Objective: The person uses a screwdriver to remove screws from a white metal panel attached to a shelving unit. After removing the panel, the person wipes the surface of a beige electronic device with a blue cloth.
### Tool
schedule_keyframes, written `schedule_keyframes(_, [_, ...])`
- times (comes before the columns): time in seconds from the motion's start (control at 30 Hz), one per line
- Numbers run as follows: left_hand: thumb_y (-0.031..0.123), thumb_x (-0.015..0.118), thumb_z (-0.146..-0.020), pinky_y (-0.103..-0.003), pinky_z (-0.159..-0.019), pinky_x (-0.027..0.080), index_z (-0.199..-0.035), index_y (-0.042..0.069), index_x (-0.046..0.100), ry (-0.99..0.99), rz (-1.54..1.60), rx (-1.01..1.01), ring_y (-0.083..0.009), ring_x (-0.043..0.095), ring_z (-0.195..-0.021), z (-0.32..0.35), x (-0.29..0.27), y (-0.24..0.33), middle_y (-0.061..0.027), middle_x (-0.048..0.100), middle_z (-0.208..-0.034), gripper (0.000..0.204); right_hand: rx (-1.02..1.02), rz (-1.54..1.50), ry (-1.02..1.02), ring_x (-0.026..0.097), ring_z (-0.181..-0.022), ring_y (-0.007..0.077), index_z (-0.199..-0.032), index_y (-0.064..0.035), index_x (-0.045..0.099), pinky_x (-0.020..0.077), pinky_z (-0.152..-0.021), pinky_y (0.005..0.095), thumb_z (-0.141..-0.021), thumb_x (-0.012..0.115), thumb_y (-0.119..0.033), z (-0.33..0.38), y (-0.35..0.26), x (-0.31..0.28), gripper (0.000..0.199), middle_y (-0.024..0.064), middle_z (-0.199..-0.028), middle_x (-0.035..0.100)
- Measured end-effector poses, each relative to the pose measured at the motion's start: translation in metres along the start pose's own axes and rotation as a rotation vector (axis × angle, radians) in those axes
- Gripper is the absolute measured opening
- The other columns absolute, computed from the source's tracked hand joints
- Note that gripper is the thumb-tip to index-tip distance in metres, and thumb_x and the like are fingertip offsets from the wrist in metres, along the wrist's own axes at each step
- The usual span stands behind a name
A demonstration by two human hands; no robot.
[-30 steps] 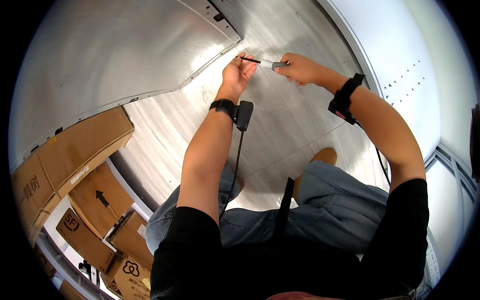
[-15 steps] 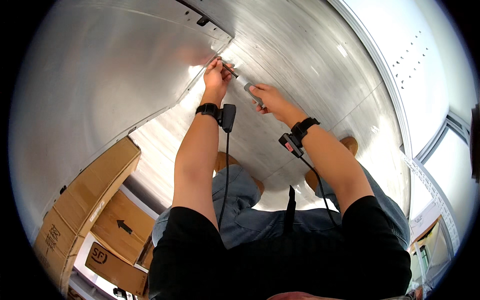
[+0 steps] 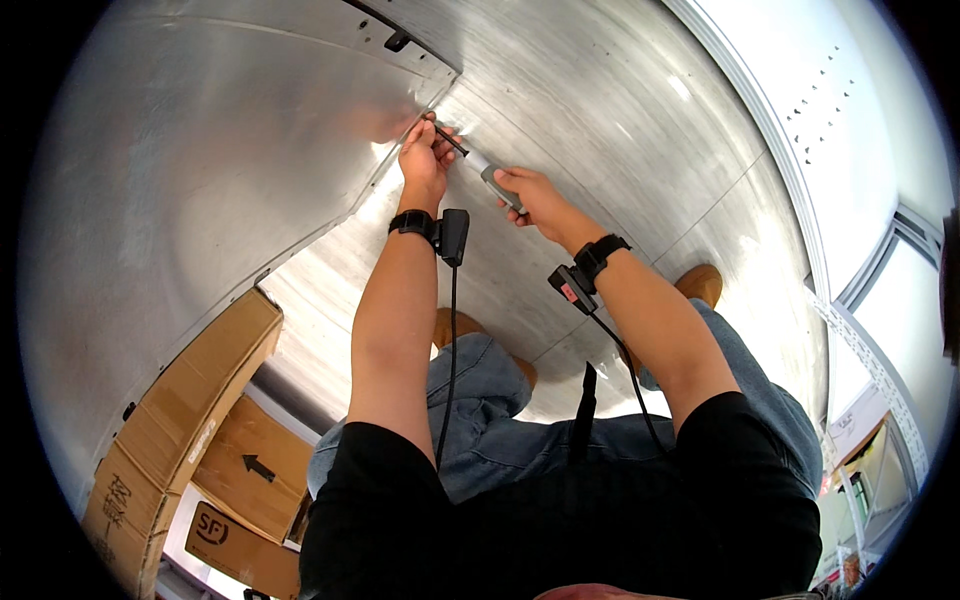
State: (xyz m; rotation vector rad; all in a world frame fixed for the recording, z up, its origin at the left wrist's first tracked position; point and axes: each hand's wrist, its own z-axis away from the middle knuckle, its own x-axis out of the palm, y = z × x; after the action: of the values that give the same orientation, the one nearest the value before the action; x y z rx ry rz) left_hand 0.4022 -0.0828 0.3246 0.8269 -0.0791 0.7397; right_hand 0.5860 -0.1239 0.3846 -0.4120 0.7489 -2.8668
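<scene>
My right hand [image 3: 532, 200] is closed around the grey and white handle of a screwdriver [image 3: 490, 175], which points up and to the left. Its long dark shaft runs to the edge of a large metal panel [image 3: 230, 150], near the panel's far corner. At the shaft's tip, my left hand [image 3: 426, 158] has its thumb and forefinger pinched together against the panel edge. Whatever lies between those fingertips is too small to make out. The other left fingers curl beside the shaft.
Cardboard boxes [image 3: 190, 390] stand at the lower left against the panel. A grey wood-grain floor [image 3: 600, 110] spreads under my hands and feet. A white panel with small holes [image 3: 850, 160] curves along the right. Black wrist devices [image 3: 455, 236] trail cables towards me.
Both hands and the screwdriver have shifted slightly left in the picture, along with the panel corner. The screwdriver's tip stays at the panel edge, and both grips look the same.
</scene>
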Motion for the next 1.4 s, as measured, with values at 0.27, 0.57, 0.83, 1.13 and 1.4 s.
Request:
schedule_keyframes(0.27, [0.022, 0.051, -0.097, -0.024, -0.048, 0.046, -0.109, 0.010, 0.060, 0.033, 0.021, -0.014, -0.0165, 0.064, -0.063, -0.005, -0.001, -0.003, -0.0062, 0.065, -0.079, 0.019, 0.057, -0.137, -0.024, 0.049, -0.057, 0.0106, -0.110, -0.0063, 0.058, 0.0412, -0.052, 0.0254, -0.094, 0.054, -0.036, -0.008, 0.005, 0.001, 0.034, 0.0034, -0.078, 0.054])
schedule_keyframes(0.57, [0.015, 0.061, -0.091, -0.025, -0.047, 0.046, -0.097, 0.006, 0.057, 0.228, -0.154, 0.078, -0.0155, 0.062, -0.057, 0.004, 0.014, 0.000, -0.0052, 0.063, -0.077, 0.011, -0.259, 0.562, 0.249, 0.060, -0.076, 0.0305, -0.109, 0.0013, 0.056, 0.0476, -0.068, 0.0398, -0.088, 0.062, -0.027, -0.023, 0.016, 0.014, 0.036, 0.0152, -0.085, 0.059])
schedule_keyframes(0.83, [0.001, 0.066, -0.084, -0.026, -0.045, 0.045, -0.093, 0.002, 0.052, 0.319, -0.200, 0.111, -0.0164, 0.059, -0.054, 0.005, 0.028, 0.006, -0.0087, 0.062, -0.076, 0.017, -0.462, 0.804, 0.394, 0.061, -0.093, 0.0348, -0.121, 0.0010, 0.046, 0.0480, -0.078, 0.0422, -0.083, 0.066, -0.024, -0.013, 0.021, 0.025, 0.050, 0.0208, -0.098, 0.062])
schedule_keyframes(1.13, [0.003, 0.055, -0.091, -0.027, -0.049, 0.050, -0.100, 0.004, 0.051, 0.247, -0.188, 0.059, -0.0173, 0.064, -0.062, 0.000, 0.023, 0.004, -0.0102, 0.066, -0.082, 0.010, -0.271, 0.708, 0.057, 0.061, -0.092, 0.0339, -0.113, -0.0029, 0.057, 0.0493, -0.080, 0.0391, -0.080, 0.066, -0.020, -0.026, 0.015, 0.008, 0.038, 0.0184, -0.100, 0.061])
schedule_keyframes(1.4, [0.003, 0.066, -0.085, -0.026, -0.046, 0.045, -0.102, 0.003, 0.053, 0.292, -0.329, 0.096, -0.0160, 0.060, -0.058, -0.001, 0.019, 0.005, -0.0081, 0.064, -0.078, 0.021, -0.491, 1.038, 0.288, 0.059, -0.099, 0.0379, -0.114, 0.0000, 0.048, 0.0490, -0.081, 0.0438, -0.075, 0.071, -0.017, -0.007, 0.014, 0.026, 0.048, 0.0214, -0.106, 0.054])
